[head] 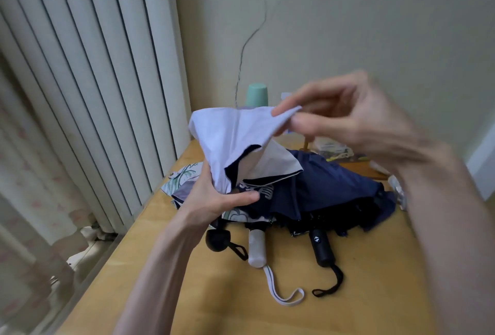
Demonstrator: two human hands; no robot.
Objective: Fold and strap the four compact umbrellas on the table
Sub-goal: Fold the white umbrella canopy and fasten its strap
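Head view: left hand [219, 195] grips the upright pale umbrella [227, 142] low, while right hand [345, 117] pinches its upper flap.

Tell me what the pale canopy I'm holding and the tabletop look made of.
Pale canopy: likely thin synthetic fabric, matte; it drapes in soft folds, with a dark underside. Tabletop: wood or veneer, yellowish with a soft sheen; grain is too faint to confirm.

Gripping a pale umbrella [227, 136] by its gathered canopy in the left hand [217, 196], pinching its upper edge between fingers [308, 121] of the right hand [353, 117], above three loose umbrellas [334, 182] heaped on the wooden tabletop [375, 294].
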